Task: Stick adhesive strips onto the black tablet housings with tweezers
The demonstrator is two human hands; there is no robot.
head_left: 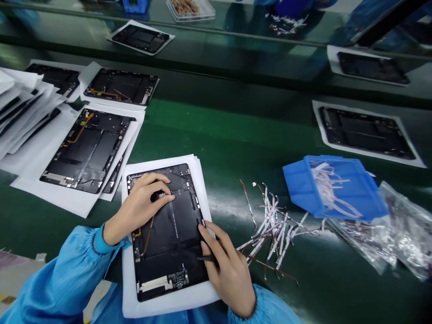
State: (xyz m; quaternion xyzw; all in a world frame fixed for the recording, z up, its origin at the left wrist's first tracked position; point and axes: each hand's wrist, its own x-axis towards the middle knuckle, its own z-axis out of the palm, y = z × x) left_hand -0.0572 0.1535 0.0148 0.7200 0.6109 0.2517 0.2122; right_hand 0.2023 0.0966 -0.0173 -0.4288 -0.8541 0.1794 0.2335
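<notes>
Surface: a long green assembly-line belt (229, 112), glossy enough to throw back reflections under the bright room lights.
Panel at hand: one dark tablet back panel (172, 234) lying square on a white foam sheet (165, 306), directly in front of the person, with a thin orange-brown ribbon cable (146, 238) along its lower left side.
Left hand: the left hand (137, 209) rests on the panel's upper part, fingers curled and clenched on a small black piece (158, 195).
Right hand: the right hand (229, 274) sits at the panel's right edge, fingers closed on a slim black tool (207, 258) whose tip is hidden.
Sleeves: two blue smock sleeves (64, 279) with gathered cuffs, one on each arm.
Other panels: seven more, each on white backing, six lying open to view and one (114, 182) mostly covered by its neighbour (87, 150).
Stack: white sheets (20, 108) fanned at the far left with dark panels between them, too overlapped to count.
Strips: one loose heap of white-and-brown flex strips (273, 229) just right of the foam sheet.
Bin: one blue plastic bin (340, 189), tilted, holding more strips and touching a crumpled clear plastic bag (384, 229).
</notes>
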